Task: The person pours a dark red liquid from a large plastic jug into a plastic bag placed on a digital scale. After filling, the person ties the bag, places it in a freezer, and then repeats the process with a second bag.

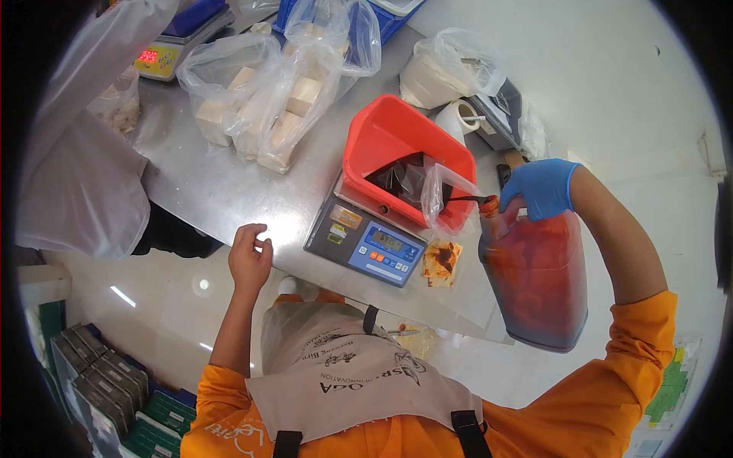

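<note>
My right hand [538,189], in a blue glove, grips the handle of a large translucent plastic jug [538,286] with reddish-brown contents. The jug is tilted, and a dark stream runs from its mouth into a clear plastic bag [438,197] lining a red plastic bin [372,134]. Dark liquid lies in the bag. Beneath the bin is a digital scale [381,249] with a lit display. My bare left hand [251,255] is empty beside the steel table's edge, its fingers partly curled. A stained pad of paper or cloth [442,260] lies right of the scale.
Clear bags with pale blocks [275,120] lie on the steel table [189,177]. Behind the bin are a bag of pale material [438,80], a white roll [458,120] and a grey device [498,117]. A person in a pale garment [86,189] stands left, near another scale [166,54].
</note>
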### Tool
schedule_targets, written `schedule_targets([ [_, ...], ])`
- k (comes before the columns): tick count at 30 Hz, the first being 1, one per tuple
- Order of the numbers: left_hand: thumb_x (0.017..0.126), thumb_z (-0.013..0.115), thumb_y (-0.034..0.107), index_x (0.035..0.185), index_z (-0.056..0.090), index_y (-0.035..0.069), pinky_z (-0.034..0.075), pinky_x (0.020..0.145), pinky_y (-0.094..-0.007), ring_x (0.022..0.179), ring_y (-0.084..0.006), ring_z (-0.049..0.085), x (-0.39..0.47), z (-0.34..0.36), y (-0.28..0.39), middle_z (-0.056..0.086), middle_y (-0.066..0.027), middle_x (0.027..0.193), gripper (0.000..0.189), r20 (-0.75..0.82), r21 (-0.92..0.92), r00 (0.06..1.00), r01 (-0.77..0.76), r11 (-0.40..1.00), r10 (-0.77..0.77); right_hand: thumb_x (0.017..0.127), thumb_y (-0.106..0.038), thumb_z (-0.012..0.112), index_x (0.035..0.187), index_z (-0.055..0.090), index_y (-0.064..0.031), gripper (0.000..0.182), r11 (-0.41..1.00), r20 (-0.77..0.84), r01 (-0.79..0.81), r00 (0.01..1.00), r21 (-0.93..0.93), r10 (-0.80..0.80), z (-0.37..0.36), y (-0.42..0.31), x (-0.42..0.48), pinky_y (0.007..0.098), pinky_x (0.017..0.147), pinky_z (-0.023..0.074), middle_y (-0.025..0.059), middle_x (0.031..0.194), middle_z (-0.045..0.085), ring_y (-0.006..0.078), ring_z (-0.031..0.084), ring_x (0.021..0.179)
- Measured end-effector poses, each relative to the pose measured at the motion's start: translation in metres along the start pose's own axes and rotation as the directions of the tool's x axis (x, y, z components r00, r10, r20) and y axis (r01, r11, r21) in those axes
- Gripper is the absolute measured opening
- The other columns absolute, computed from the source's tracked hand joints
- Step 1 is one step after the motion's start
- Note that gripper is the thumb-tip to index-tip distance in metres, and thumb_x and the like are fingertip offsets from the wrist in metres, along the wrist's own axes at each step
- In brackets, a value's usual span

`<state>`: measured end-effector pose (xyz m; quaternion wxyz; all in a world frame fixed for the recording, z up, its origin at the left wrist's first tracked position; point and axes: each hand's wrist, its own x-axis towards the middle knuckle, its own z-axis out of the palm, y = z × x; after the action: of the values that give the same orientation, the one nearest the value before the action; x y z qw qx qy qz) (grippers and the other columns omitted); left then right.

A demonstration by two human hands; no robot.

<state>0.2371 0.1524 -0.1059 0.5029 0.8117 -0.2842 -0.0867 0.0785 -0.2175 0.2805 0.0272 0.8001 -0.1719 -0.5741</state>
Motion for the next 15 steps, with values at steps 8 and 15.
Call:
schedule_targets([
  [8,0.083,0.068,0.002,0.108,0.067,0.007,0.053,0.061,-0.029,0.072,-0.0155,0.065,0.0003,-0.0002,-0.0011,0.066,-0.0073,0.111,0.025,-0.01,-0.007,1.0,-0.025,1.0,0.025,0.08,-0.018,0.076,0.117,0.075,-0.0134,0.038,0.999,-0.012,0.001,1.0,-0.044,-0.001,-0.0051,-0.007,-0.0052,0.0379,0.087,0.0548,0.0102,0.112,0.075,0.0313,0.069,0.099],
  [15,0.083,0.068,0.002,0.108,0.067,0.006,0.053,0.06,-0.0288,0.071,-0.0154,0.064,0.0008,-0.0008,0.0008,0.066,-0.0076,0.11,0.025,-0.01,-0.008,1.0,-0.02,1.0,0.02,0.08,-0.018,0.076,0.114,0.076,-0.0137,0.035,1.0,-0.041,0.009,0.999,-0.021,-0.01,-0.0023,-0.0021,-0.004,0.0378,0.086,0.0548,0.0087,0.112,0.075,0.0309,0.069,0.1],
])
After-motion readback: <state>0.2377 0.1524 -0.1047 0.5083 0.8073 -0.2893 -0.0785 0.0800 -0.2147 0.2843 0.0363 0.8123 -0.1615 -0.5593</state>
